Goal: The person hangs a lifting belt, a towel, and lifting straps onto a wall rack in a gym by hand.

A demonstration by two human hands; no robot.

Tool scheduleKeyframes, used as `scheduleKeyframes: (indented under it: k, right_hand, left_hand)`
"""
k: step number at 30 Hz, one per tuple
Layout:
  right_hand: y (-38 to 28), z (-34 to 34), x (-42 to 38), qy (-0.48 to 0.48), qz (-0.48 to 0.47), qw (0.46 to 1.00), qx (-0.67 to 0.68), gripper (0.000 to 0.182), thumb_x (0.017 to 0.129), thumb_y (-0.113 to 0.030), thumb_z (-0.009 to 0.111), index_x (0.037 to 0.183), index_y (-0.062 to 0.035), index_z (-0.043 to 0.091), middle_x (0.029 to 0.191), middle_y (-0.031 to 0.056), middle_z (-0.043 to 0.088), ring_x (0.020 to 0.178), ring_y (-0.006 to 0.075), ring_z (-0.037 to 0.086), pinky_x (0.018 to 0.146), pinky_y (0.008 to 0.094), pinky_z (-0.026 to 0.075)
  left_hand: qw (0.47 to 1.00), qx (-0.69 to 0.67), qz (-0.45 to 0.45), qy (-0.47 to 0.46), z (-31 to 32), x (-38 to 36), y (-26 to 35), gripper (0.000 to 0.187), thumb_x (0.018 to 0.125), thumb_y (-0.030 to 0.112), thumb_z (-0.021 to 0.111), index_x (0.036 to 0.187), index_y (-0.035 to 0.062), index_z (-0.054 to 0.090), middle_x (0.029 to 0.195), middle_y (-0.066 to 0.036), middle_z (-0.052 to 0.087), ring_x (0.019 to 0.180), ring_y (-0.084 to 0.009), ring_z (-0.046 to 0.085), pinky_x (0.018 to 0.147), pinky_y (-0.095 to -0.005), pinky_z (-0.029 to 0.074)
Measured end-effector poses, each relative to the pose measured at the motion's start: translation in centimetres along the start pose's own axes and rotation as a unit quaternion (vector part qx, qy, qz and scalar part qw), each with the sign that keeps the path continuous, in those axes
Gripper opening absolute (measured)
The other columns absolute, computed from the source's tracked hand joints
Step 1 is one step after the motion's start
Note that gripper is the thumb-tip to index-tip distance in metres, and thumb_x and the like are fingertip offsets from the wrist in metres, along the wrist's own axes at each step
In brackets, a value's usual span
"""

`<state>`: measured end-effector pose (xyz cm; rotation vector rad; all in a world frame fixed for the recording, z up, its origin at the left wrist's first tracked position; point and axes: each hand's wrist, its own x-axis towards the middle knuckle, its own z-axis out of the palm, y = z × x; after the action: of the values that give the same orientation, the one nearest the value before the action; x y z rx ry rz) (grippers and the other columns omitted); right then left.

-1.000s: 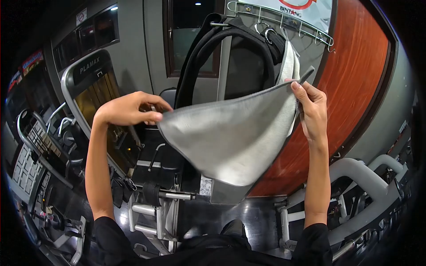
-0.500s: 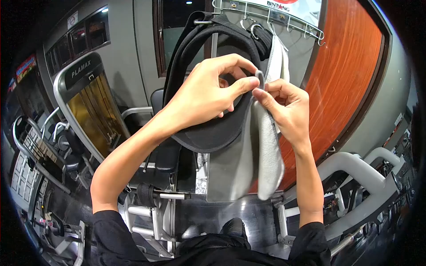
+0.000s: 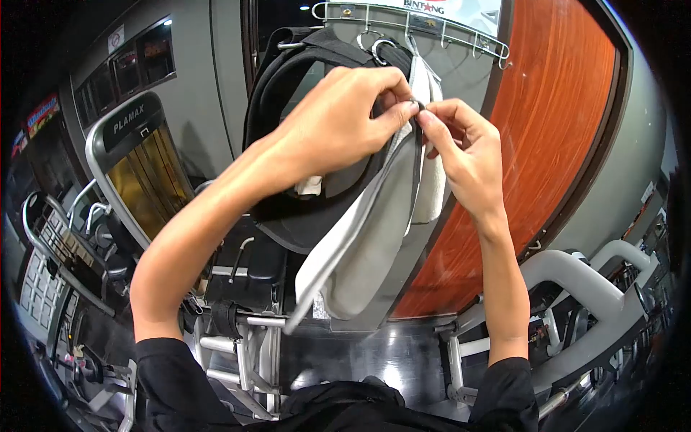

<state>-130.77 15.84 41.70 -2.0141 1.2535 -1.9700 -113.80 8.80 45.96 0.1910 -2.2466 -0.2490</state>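
Observation:
A pale grey towel (image 3: 368,252) with a darker edge hangs down from between my two hands, its lower end swung to the left. My left hand (image 3: 342,111) pinches its upper edge between thumb and forefinger. Right beside it, my right hand (image 3: 464,144) pinches the same edge, the fingertips of both hands almost touching. Behind my left hand, a wide black padded belt (image 3: 277,219) hangs curved from a hook. Another light cloth (image 3: 430,189) hangs behind my right hand.
A white wire hook rack (image 3: 461,34) runs along the wall above. To the right is a reddish wooden panel (image 3: 547,144). A weight machine (image 3: 129,126) marked PLAMAX stands at left, and a grey machine frame (image 3: 576,284) at lower right.
The towel's lower end has swung to the left and its fold has spread. My hands have risen slightly, still pinching its edge. The view has shifted a little.

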Motion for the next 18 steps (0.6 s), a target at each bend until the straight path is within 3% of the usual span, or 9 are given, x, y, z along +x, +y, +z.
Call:
scheduleKeyframes:
  k: [3,6,7,10,12,14,16,17,18]
  right_hand:
    - [1.2,-0.7,1.7,0.004,-0.009,1.000,0.011,0.016,0.090,-0.015,0.060,0.091,0.0007,0.063,0.073,-0.0009,0.062,0.062,0.0019,0.050,0.057,0.0178,0.040]
    - [1.9,-1.3,3.6,-0.016,0.010,0.998,0.061,0.017,0.093,-0.015,0.055,0.093,0.0014,0.060,0.075,0.0011,0.063,0.064,0.0041,0.054,0.059,0.0185,0.042]
    - [1.8,-1.5,4.2,-0.022,0.021,0.996,0.085,0.018,0.093,-0.015,0.053,0.094,0.0012,0.060,0.076,0.0022,0.065,0.066,0.0052,0.056,0.061,0.0188,0.043]
    - [3.5,-2.6,7.4,-0.034,0.019,0.996,0.075,0.021,0.094,-0.017,0.050,0.095,0.0010,0.060,0.082,0.0063,0.068,0.075,0.0102,0.063,0.066,0.0234,0.047]
    - [4.7,-3.0,9.7,-0.014,-0.024,0.995,-0.098,0.024,0.094,-0.020,0.050,0.098,0.0015,0.060,0.083,0.0077,0.069,0.078,0.0116,0.063,0.070,0.0272,0.048]
    - [6.4,-2.8,12.2,-0.009,-0.030,0.996,-0.079,0.027,0.092,-0.023,0.052,0.099,0.0015,0.061,0.082,0.0098,0.070,0.082,0.0145,0.065,0.075,0.0300,0.049]
    - [6.8,-2.6,13.9,0.027,-0.076,0.987,-0.140,0.027,0.090,-0.025,0.054,0.098,0.0000,0.063,0.083,0.0130,0.070,0.085,0.0187,0.066,0.077,0.0306,0.049]
    - [6.4,-2.6,14.2,0.013,-0.041,0.992,-0.115,0.028,0.088,-0.026,0.056,0.098,-0.0006,0.064,0.090,0.0178,0.068,0.089,0.0274,0.066,0.079,0.0338,0.049]
    - [6.7,-2.4,14.8,0.012,-0.042,0.993,-0.114,0.028,0.088,-0.026,0.056,0.098,-0.0006,0.064,0.090,0.0178,0.068,0.089,0.0274,0.066,0.079,0.0338,0.049]
  left_hand:
    - [0.999,0.037,0.005,-0.022,0.2,2.5,-1.1,0.021,0.089,0.018,0.059,0.095,-0.0023,0.059,0.075,-0.007,0.063,0.050,-0.0069,0.051,0.044,-0.0254,0.038]
    - [0.995,0.084,0.049,-0.028,0.1,5.5,-2.0,0.024,0.088,0.020,0.059,0.094,-0.0024,0.062,0.077,-0.010,0.065,0.066,-0.0132,0.056,0.066,-0.0294,0.047]
    - [0.994,0.100,0.009,-0.040,-0.1,6.4,-2.1,0.026,0.088,0.023,0.059,0.093,-0.0025,0.063,0.077,-0.011,0.065,0.076,-0.0163,0.059,0.079,-0.0315,0.046]
    - [0.991,0.129,0.038,-0.008,-0.1,9.4,-3.7,0.028,0.083,0.023,0.061,0.090,-0.0031,0.067,0.073,-0.014,0.066,0.065,-0.0199,0.062,0.064,-0.0311,0.049]
    - [0.989,0.149,0.021,-0.003,-0.5,11.0,-3.5,0.026,0.083,0.020,0.058,0.082,-0.0043,0.068,0.068,-0.015,0.066,0.058,-0.0197,0.063,0.057,-0.0329,0.051]
    - [0.990,0.105,-0.098,-0.008,-0.7,11.9,-2.5,0.026,0.082,0.020,0.058,0.080,-0.0038,0.067,0.064,-0.014,0.065,0.055,-0.0199,0.061,0.055,-0.0333,0.049]
    - [0.986,0.142,-0.084,0.004,-0.7,13.5,-4.2,0.024,0.081,0.019,0.058,0.078,-0.0026,0.067,0.063,-0.014,0.064,0.054,-0.0194,0.060,0.054,-0.0336,0.048]
    - [0.982,0.175,-0.071,0.013,-0.7,14.2,-5.2,0.023,0.081,0.019,0.058,0.075,-0.0013,0.067,0.061,-0.014,0.064,0.053,-0.0190,0.059,0.053,-0.0339,0.047]
    - [0.982,0.177,-0.072,0.013,-0.7,14.5,-5.7,0.023,0.081,0.019,0.058,0.075,-0.0013,0.067,0.061,-0.014,0.064,0.053,-0.0190,0.059,0.053,-0.0339,0.047]
